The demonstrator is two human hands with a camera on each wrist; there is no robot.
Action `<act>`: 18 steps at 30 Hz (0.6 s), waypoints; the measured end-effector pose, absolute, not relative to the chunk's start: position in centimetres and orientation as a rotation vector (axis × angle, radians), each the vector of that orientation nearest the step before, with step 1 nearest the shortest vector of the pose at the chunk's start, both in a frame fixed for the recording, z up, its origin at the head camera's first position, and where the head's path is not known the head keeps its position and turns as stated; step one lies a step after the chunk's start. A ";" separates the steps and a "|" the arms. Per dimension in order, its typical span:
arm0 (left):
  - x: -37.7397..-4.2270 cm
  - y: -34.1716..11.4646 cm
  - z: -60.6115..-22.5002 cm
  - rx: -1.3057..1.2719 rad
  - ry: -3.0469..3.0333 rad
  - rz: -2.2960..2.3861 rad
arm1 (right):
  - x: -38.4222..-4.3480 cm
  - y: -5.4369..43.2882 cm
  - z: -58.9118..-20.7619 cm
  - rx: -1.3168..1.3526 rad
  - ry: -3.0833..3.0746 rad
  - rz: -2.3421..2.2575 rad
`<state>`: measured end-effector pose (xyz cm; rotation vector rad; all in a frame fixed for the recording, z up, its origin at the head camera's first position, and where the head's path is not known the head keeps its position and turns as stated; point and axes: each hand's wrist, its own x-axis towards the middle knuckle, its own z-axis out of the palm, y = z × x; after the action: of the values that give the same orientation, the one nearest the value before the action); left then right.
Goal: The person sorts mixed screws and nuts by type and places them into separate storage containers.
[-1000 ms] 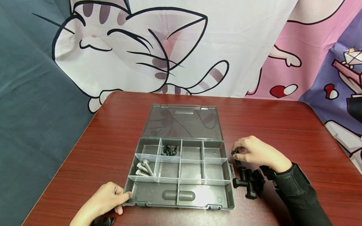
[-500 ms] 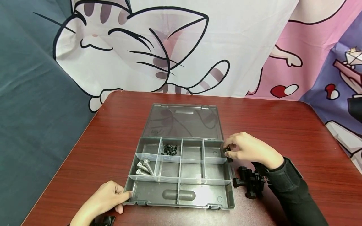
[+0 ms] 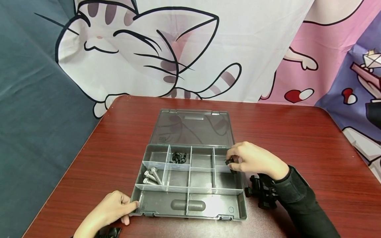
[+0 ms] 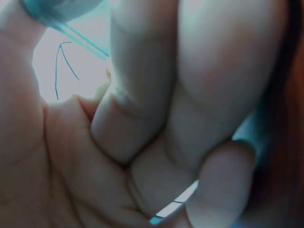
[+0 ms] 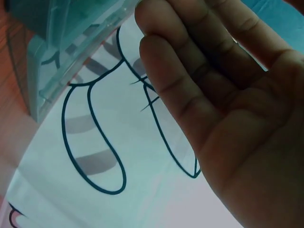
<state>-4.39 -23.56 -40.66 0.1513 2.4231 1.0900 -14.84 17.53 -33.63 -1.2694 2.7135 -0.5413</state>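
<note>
Near edge: shiny black object (image 3: 114, 232), mostly cut off, by the left wrist. Left hand (image 3: 111, 208), fingers curled, thumb over the rim, pinching the near-left corner of an open grey translucent plastic compartment box (image 3: 162, 201). Box lies flat on the reddish-brown wood-grain table (image 3: 98, 162). Just right of it, a heap of black hex-head bolts (image 3: 267, 200), partly behind the dark right sleeve (image 3: 300, 191). Three silver metal hex bolts (image 3: 154, 175) in the middle row, leftmost compartment. Right hand (image 3: 254, 158), thumb and fingers nearly closed, pinches one dark black bolt (image 3: 233, 171) over the rightmost column, around the far/middle divider; contact unclear. Small black parts (image 3: 178, 158), far row, second from left. Grey see-through lid (image 3: 193, 127) folded back behind. Cartoon-cat cloth (image 3: 253, 43) beyond the table.
</note>
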 end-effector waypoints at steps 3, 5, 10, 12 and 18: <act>-4.4 -23.6 -40.7 0.145 2.425 1.089 | -14.7 17.1 -33.7 -1.313 2.705 -0.538; -4.4 -23.6 -40.8 0.139 2.426 1.089 | -14.6 16.9 -33.9 -1.348 2.700 -0.534; -4.4 -23.6 -40.8 0.124 2.412 1.097 | -14.4 16.4 -34.0 -1.409 2.679 -0.505; -4.4 -23.6 -40.8 0.121 2.404 1.101 | -14.2 16.2 -34.1 -1.418 2.666 -0.500; -4.4 -23.7 -40.8 0.130 2.419 1.083 | -13.8 15.6 -34.2 -1.426 2.632 -0.498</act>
<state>-4.44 -23.66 -40.83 0.1296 2.4189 1.0829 -13.81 15.59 -34.17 -1.4257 2.6322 -0.4983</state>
